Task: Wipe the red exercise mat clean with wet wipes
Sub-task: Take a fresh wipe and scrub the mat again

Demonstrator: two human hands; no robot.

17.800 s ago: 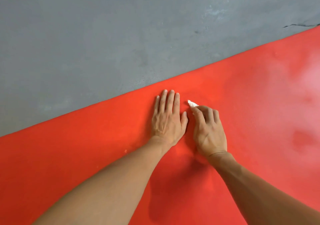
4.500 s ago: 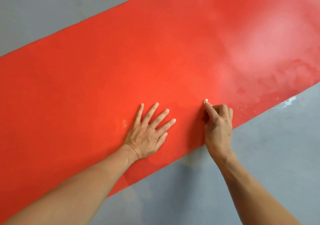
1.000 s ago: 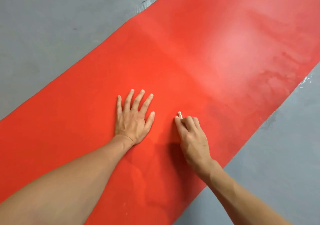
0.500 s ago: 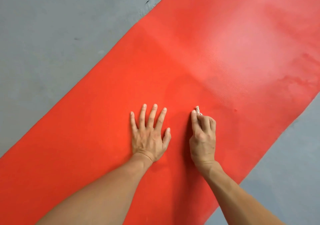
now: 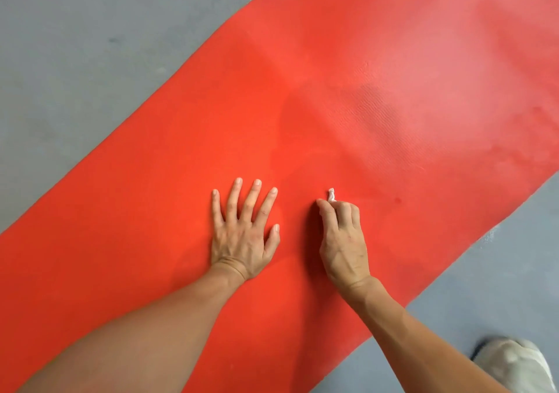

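shoe (image 5: 514, 362) now in view | right hand (image 5: 341, 241) fingers clench wipe (image 5: 331, 195) | left hand (image 5: 242, 235) still flat, released, on mat (image 5: 363, 74)

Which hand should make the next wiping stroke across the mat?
Right. The right hand already pinches the wet wipe against the red mat; the left hand lies flat, fingers spread, bracing the mat.

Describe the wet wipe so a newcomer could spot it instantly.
Start at the red mat lying diagonally across the grey floor. Two hands rest on it; take the right hand, fingers curled. The wet wipe is the small white scrap poking out past its fingertips, the only white thing on the mat.
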